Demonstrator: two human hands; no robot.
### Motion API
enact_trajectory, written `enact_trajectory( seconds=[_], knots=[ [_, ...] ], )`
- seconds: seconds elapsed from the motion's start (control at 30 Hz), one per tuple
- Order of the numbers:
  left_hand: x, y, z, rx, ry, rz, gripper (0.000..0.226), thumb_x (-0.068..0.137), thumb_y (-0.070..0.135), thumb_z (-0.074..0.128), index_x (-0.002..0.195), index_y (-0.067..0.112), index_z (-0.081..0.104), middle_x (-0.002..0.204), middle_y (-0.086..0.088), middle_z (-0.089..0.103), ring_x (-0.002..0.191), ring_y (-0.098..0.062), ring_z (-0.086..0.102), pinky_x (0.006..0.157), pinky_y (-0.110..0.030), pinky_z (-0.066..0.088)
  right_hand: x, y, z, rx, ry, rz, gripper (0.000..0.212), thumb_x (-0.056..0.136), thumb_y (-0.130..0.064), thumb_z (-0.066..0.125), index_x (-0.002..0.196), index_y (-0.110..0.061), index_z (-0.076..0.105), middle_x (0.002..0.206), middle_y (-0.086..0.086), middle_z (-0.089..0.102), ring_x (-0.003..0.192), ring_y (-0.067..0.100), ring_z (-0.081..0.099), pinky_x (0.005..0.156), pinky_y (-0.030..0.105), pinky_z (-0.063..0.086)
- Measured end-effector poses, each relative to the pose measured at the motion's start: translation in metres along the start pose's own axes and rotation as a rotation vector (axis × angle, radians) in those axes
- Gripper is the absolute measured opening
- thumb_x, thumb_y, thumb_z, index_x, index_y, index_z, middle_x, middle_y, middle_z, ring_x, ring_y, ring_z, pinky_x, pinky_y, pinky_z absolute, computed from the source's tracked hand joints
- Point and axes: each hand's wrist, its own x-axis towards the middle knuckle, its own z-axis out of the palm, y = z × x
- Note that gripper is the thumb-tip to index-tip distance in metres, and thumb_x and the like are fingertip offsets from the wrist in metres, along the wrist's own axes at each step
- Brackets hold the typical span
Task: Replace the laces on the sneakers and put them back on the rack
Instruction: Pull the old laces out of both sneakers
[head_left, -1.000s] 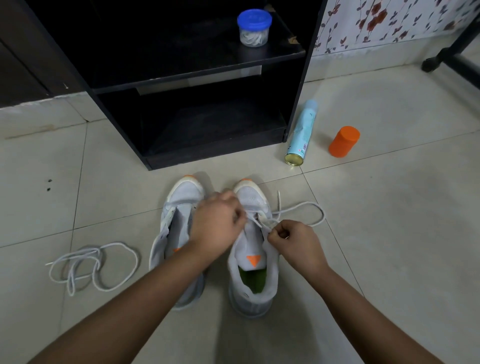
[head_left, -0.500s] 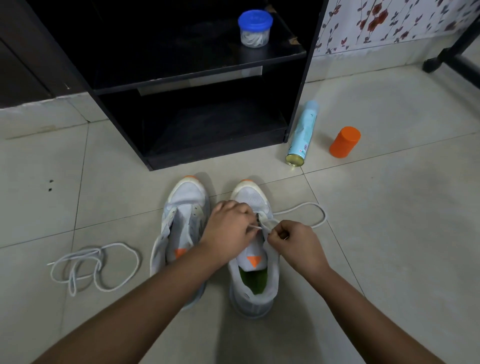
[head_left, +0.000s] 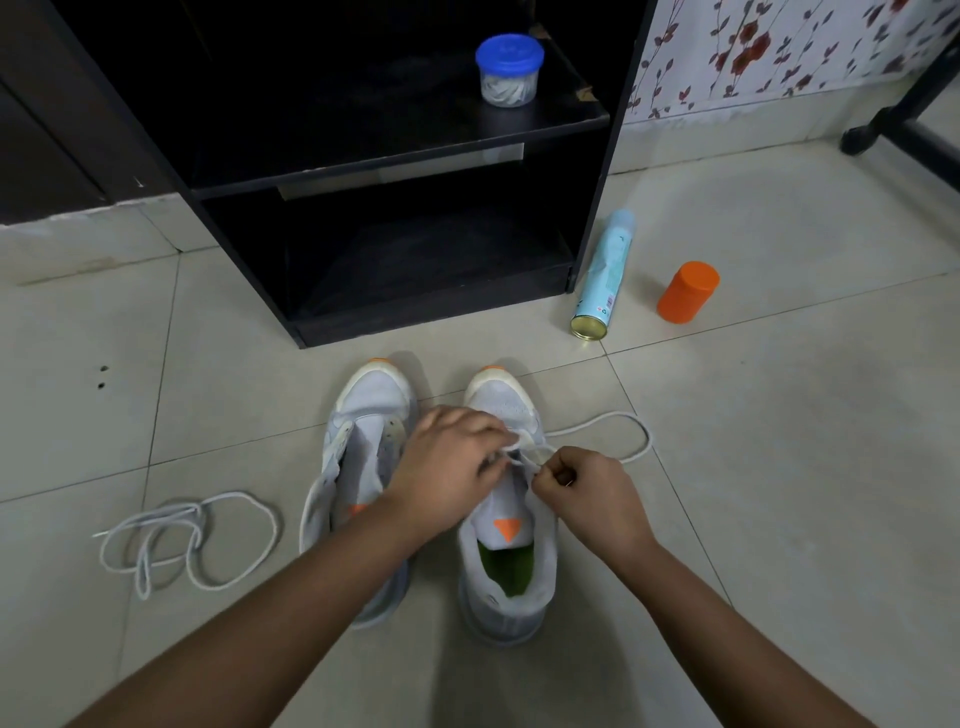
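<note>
Both hands are down at the right sneaker (head_left: 500, 609), which stands on the tiled floor (head_left: 779, 493) with its toe toward the rack (head_left: 615, 171) and its green insole showing at the heel. The left hand (head_left: 452, 478) reaches across from the other side, its grip curled over a white lace (head_left: 647, 441) at the front eyelets, fingers bunched on the strand. The right hand (head_left: 592, 499) meets it just beside the tongue, grip closed in a pinch on the same lace, thumb against forefinger. From there the lace swings out in a wide loop on the floor to the right of the shoe and curls back toward the right hand.

The left sneaker (head_left: 358, 467) sits just beside its partner, unlaced, tongue and flaps splayed, partly under the left forearm. Further left, well apart from the shoes, a second lace (head_left: 171, 512) lies in a loose tangle on the tiles.

The black rack stands beyond the shoes, and a small jar with a blue lid (head_left: 509, 70) sits on its upper shelf. To its right a pale blue spray can (head_left: 605, 275) lies on its side, base toward us, and near it stands an orange cap (head_left: 688, 291).
</note>
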Motion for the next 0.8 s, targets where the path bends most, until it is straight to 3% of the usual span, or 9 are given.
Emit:
enact_trajectory(
  seconds=[0.07, 0.13, 0.27, 0.43, 0.53, 0.6, 0.67, 0.73, 0.8],
  knots=[
    [0.003, 0.011, 0.004, 0.039, -0.036, -0.004, 0.033, 0.092, 0.034, 0.052, 0.124, 0.03, 0.061, 0.124, 0.01, 0.06, 0.119, -0.016, 0.049, 0.104, -0.031, 0.027, 0.0, 0.001, 0.001, -0.002, 0.012, -0.003, 0.024, 0.082, -0.035, 0.063, 0.065, -0.02, 0.058, 0.057, -0.004, 0.055, 0.053, 0.011, 0.05, 0.053, 0.027, 0.039],
    [0.003, 0.013, 0.005, -0.077, 0.013, -0.069, 0.021, 0.09, 0.03, 0.055, 0.108, 0.026, 0.067, 0.107, 0.006, 0.067, 0.104, -0.016, 0.057, 0.1, -0.033, 0.035, 0.0, 0.003, 0.001, -0.002, 0.016, 0.001, 0.024, 0.081, -0.036, 0.064, 0.067, -0.017, 0.06, 0.058, -0.003, 0.056, 0.054, 0.011, 0.051, 0.052, 0.026, 0.038],
    [0.005, 0.003, -0.015, -1.013, 0.185, -0.424, 0.01, 0.086, 0.012, 0.052, 0.078, 0.008, 0.058, 0.065, 0.004, 0.062, 0.065, -0.011, 0.06, 0.069, -0.028, 0.047, -0.001, 0.004, 0.001, 0.021, 0.004, 0.016, 0.02, 0.082, -0.033, 0.063, 0.066, -0.019, 0.061, 0.058, -0.003, 0.057, 0.052, 0.01, 0.05, 0.051, 0.025, 0.038],
    [0.018, -0.026, -0.063, -1.399, 0.518, -0.545, 0.028, 0.087, -0.009, 0.039, 0.072, 0.007, 0.056, 0.051, 0.009, 0.048, 0.052, -0.009, 0.044, 0.057, -0.019, 0.04, 0.0, 0.004, 0.001, 0.026, 0.001, 0.035, 0.019, 0.081, -0.033, 0.063, 0.067, -0.02, 0.061, 0.057, -0.004, 0.056, 0.052, 0.009, 0.05, 0.051, 0.024, 0.038],
    [0.015, -0.038, -0.06, -1.089, 0.474, -0.676, 0.027, 0.086, -0.005, 0.045, 0.076, 0.014, 0.061, 0.069, 0.002, 0.056, 0.062, -0.01, 0.052, 0.065, -0.023, 0.041, 0.0, 0.002, 0.001, 0.011, 0.004, 0.034, 0.02, 0.08, -0.033, 0.063, 0.065, -0.021, 0.059, 0.057, -0.004, 0.056, 0.052, 0.009, 0.051, 0.051, 0.025, 0.038],
    [0.008, -0.04, -0.046, -0.729, 0.361, -0.677, 0.03, 0.081, -0.003, 0.052, 0.09, 0.023, 0.063, 0.104, -0.002, 0.058, 0.092, -0.014, 0.057, 0.081, -0.026, 0.041, 0.0, 0.001, 0.001, 0.007, 0.002, 0.03, 0.02, 0.08, -0.032, 0.063, 0.064, -0.022, 0.059, 0.057, -0.004, 0.056, 0.052, 0.009, 0.051, 0.051, 0.025, 0.037],
    [0.0, -0.033, -0.034, -0.38, 0.327, -0.462, 0.045, 0.071, -0.004, 0.054, 0.106, 0.022, 0.063, 0.124, -0.001, 0.05, 0.115, -0.018, 0.049, 0.098, -0.029, 0.037, 0.0, 0.0, 0.001, 0.008, -0.002, 0.023, 0.02, 0.081, -0.031, 0.063, 0.064, -0.021, 0.059, 0.056, -0.004, 0.056, 0.052, 0.009, 0.05, 0.05, 0.024, 0.037],
    [-0.002, -0.021, -0.021, -0.165, 0.251, -0.224, 0.049, 0.067, 0.006, 0.053, 0.112, 0.023, 0.064, 0.126, 0.004, 0.053, 0.12, -0.018, 0.047, 0.103, -0.035, 0.033, 0.0, 0.0, 0.0, 0.006, -0.007, 0.015, 0.02, 0.081, -0.031, 0.063, 0.065, -0.02, 0.059, 0.057, -0.004, 0.056, 0.052, 0.009, 0.05, 0.05, 0.025, 0.038],
    [0.0, -0.005, -0.01, -0.019, 0.095, -0.131, 0.039, 0.075, 0.025, 0.051, 0.11, 0.029, 0.067, 0.122, 0.011, 0.058, 0.119, -0.015, 0.048, 0.104, -0.035, 0.027, 0.0, 0.0, 0.0, 0.007, -0.005, 0.008, 0.021, 0.081, -0.032, 0.063, 0.066, -0.018, 0.06, 0.058, -0.003, 0.057, 0.053, 0.011, 0.051, 0.051, 0.026, 0.038]
  ],
)
